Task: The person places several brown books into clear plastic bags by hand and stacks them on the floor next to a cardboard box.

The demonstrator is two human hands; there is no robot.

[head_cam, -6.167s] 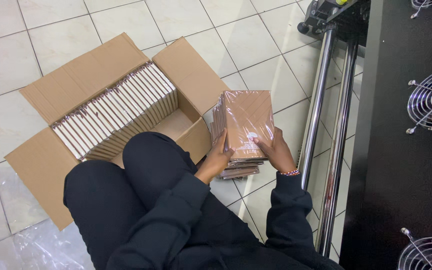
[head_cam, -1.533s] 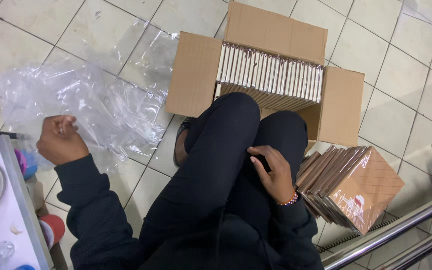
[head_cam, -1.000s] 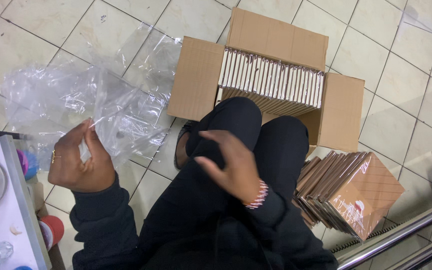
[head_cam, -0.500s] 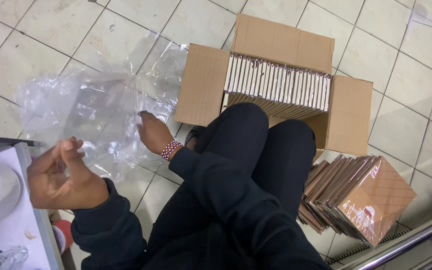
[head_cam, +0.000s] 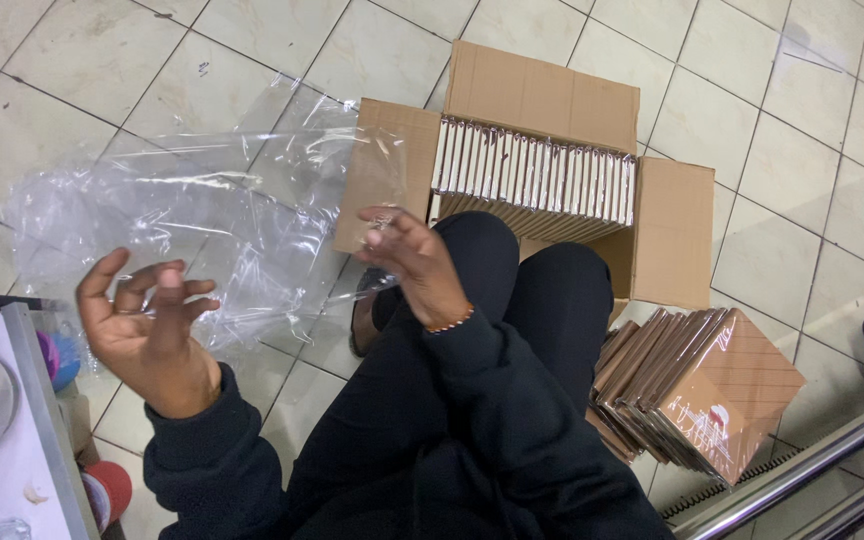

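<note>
The left hand (head_cam: pixel 147 330) is raised in front of the body, palm up, fingers curled loosely with thumb and fingertips drawn near one another; it touches the near edge of a large clear plastic sheet (head_cam: pixel 182 215), though whether it truly pinches the film cannot be told. The right hand (head_cam: pixel 414 262) is lifted above the knees, fingers bunched narrow around a fold of the same sheet at its right-hand edge, a beaded bracelet (head_cam: pixel 447 322) on its wrist. The plastic sheet spreads between and beyond the two hands, crumpled and glossy, most of it lying on the tiled floor (head_cam: pixel 82 70) to the left and ahead of the person, its far right corner overlapping one flap of a cardboard box (head_cam: pixel 542 95).

The person wears dark sleeves and dark trousers, the knees (head_cam: pixel 522 290) bent up toward the box. The cardboard box stands open on the floor just beyond the knees, flaps folded outward, and holds a tight row of thin flat packets (head_cam: pixel 532 180) standing on edge. To the right of the legs, well apart from both hands, a fanned stack of brown flat packets (head_cam: pixel 707 395) wrapped in clear film lies on the floor. Two metal rails (head_cam: pixel 812 470) cross the lower right corner. At the lower left, a white bench (head_cam: pixel 7 470) edge shows, with a red roll of tape (head_cam: pixel 107 490) beside it.
</note>
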